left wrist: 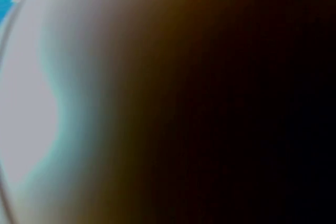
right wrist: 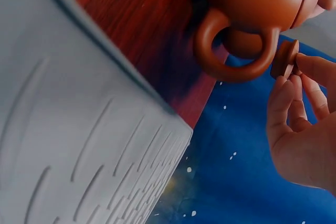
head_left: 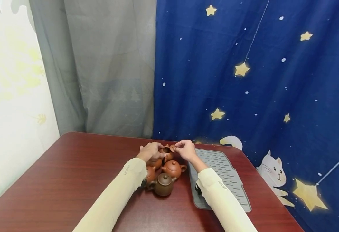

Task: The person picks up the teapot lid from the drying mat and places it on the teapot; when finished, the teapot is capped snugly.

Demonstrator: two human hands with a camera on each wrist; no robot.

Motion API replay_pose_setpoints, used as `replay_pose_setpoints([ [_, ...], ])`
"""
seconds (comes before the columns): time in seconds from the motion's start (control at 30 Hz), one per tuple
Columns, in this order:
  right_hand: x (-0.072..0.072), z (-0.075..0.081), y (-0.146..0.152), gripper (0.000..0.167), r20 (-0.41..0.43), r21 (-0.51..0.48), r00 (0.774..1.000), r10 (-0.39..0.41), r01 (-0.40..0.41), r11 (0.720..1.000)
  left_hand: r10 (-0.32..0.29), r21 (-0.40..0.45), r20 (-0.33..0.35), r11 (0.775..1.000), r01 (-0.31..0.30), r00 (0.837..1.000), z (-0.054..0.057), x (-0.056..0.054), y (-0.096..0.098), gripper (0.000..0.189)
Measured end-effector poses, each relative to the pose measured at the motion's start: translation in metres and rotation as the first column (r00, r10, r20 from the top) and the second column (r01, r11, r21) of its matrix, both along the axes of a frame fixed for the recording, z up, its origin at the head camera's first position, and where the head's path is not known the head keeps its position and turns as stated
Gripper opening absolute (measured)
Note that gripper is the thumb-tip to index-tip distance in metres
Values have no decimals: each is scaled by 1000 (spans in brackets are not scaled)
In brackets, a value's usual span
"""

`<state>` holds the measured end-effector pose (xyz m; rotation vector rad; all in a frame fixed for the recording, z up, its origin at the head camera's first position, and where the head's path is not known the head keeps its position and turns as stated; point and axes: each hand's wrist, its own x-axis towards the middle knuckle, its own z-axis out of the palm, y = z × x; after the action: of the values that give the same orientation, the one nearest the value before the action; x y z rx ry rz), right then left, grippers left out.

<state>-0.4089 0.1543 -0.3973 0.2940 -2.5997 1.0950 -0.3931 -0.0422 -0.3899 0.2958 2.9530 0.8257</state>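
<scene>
In the head view my right hand pinches a small reddish-brown teapot lid by its knob, beside an uncovered clay teapot. The same lid shows between thumb and fingertips of my right hand in the right wrist view. My left hand holds the uncovered teapot from the left, thumb at the near side. Close in front stands a lidded reddish-brown teapot, whose ring handle looms large in the right wrist view. The left wrist view is too dark and blurred to read.
A dark brown lidded teapot stands nearest me. Two more reddish-brown teapots are partly hidden by my left arm. A grey ridged mat lies to the right on the red-brown table. Curtains hang behind.
</scene>
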Motion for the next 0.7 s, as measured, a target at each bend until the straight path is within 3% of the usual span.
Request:
replay_pose_setpoints([
  [0.43,-5,-1,-16,6,21,18,999,37,-38,999,6,-45,-11,999,-7,1000,-4,-5,1,47],
  [0.7,-9,-2,-22,5,-10,39,999,49,-49,998,14,-64,-6,998,-14,1000,-5,-8,3,50],
])
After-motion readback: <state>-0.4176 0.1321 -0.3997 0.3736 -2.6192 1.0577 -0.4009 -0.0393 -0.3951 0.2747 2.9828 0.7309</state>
